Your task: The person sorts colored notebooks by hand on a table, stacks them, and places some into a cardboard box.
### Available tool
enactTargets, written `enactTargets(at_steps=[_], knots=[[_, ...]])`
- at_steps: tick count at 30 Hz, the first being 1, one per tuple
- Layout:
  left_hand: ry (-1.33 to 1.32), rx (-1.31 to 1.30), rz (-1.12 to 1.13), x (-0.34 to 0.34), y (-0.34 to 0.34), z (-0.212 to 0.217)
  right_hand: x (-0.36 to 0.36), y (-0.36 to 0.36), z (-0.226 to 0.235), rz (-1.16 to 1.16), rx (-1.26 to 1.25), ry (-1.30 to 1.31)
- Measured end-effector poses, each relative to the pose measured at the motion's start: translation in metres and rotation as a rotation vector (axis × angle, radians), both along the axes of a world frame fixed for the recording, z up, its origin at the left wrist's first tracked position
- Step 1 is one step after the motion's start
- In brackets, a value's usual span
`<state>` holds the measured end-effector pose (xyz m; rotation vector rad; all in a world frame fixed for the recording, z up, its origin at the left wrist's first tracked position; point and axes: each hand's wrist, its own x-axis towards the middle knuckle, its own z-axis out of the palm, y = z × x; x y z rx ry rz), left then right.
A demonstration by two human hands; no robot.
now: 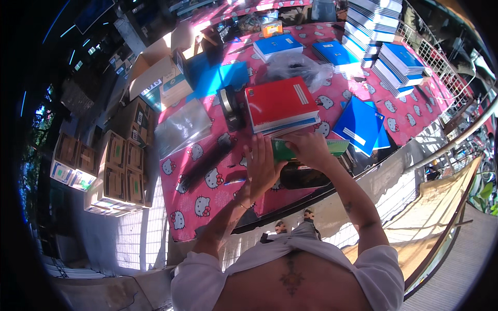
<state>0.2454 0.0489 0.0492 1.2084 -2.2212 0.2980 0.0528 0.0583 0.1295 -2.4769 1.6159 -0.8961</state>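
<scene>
Close to the table's near edge, my two hands hold a green-covered notebook (282, 150) tilted toward me. My left hand (261, 165) is at its left end, fingers stretched upward and thumb against the cover. My right hand (310, 149) grips its upper edge, fingers bent over it. Just beyond lies a stack of notebooks with a red one (280, 101) on top and blue and white edges below. Beneath my right hand is a dark rounded object (303, 178), partly covered, whose kind I cannot make out.
On the pink patterned tablecloth (179, 220) lie a black bristly strip (207, 165), a black tape dispenser (231, 109), clear plastic sleeves (184, 127) and blue notebooks (359, 123). A tall notebook stack (371, 31) stands at the far right. Cardboard boxes (116, 168) are at the left.
</scene>
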Motion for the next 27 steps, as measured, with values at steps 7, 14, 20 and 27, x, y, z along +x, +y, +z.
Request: enactTargets(at_steps=[7, 14, 20, 27], knots=[[-0.072, 0.014, -0.108, 0.0, 0.012, -0.015, 0.005, 0.003, 0.006, -0.001, -0.007, 0.01], [-0.058, 0.081, -0.269, 0.006, 0.059, -0.028, -0.018, 0.016, 0.016, -0.009, -0.328, 0.073], [-0.135, 0.143, -0.263, 0.003, -0.022, 0.084, -0.071, 0.01, 0.003, -0.036, 0.215, 0.243], [-0.187, 0.086, -0.183, -0.021, 0.016, 0.007, -0.07, 0.007, 0.006, -0.023, 0.2, 0.234]])
